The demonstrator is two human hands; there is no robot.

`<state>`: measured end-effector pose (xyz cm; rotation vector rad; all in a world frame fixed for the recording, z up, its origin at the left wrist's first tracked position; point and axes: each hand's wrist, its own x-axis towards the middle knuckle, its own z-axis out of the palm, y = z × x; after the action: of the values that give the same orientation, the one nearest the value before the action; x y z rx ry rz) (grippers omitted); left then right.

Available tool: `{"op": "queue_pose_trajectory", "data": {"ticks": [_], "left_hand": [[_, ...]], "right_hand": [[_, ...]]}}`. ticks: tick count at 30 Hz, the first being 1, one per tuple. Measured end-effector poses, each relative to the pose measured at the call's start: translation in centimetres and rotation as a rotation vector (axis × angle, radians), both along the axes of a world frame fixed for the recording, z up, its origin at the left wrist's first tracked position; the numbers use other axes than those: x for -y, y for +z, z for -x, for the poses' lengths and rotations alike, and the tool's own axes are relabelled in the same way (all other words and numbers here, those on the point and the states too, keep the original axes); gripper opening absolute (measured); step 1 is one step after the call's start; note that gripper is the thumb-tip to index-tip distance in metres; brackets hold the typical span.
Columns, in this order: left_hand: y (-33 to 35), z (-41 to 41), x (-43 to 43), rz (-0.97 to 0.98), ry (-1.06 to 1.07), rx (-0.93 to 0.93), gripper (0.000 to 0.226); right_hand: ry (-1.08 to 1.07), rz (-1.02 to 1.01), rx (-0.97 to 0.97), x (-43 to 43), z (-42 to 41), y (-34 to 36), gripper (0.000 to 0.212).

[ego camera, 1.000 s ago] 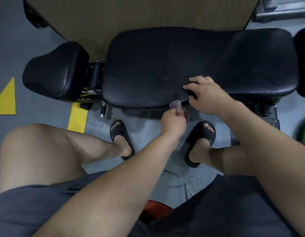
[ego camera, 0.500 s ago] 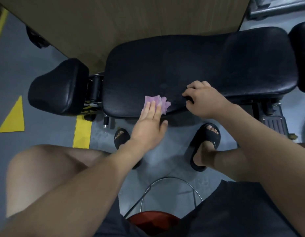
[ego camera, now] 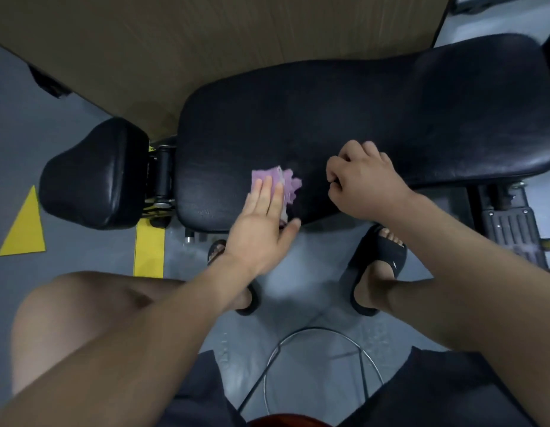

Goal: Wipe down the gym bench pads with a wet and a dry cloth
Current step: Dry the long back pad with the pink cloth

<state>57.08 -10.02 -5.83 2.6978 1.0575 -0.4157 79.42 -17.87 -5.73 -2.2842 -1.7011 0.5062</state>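
Note:
A long black bench pad (ego camera: pixel 375 118) runs across the middle of the view, with a smaller black pad (ego camera: pixel 92 177) to its left. A crumpled pink cloth (ego camera: pixel 290 181) lies on the near left part of the long pad. My left hand (ego camera: pixel 264 223) presses flat on the cloth with straight fingers. My right hand (ego camera: pixel 366 183) rests on the pad's near edge just right of the cloth, fingers curled, with nothing visible in it.
A brown wooden panel (ego camera: pixel 206 50) stands behind the bench. Yellow floor markings (ego camera: pixel 149 251) lie at the left. My sandalled feet (ego camera: pixel 381 257) stand under the bench edge. A metal stool ring (ego camera: pixel 316 331) and a red seat are below me. A metal footplate (ego camera: pixel 514 232) sits right.
My left hand rose from below the pad edge, where it pinched the cloth, and laid it flat on the pad. The right hand stayed on the pad edge.

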Motion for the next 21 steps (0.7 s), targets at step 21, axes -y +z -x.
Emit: {"op": "queue_pose_trajectory", "data": {"ticks": [21], "left_hand": [[3.5, -4.7, -1.7, 0.259, 0.085, 0.448, 0.052]], "right_hand": [[-0.072, -0.1, -0.109, -0.7, -0.2, 1.1, 0.013]]}}
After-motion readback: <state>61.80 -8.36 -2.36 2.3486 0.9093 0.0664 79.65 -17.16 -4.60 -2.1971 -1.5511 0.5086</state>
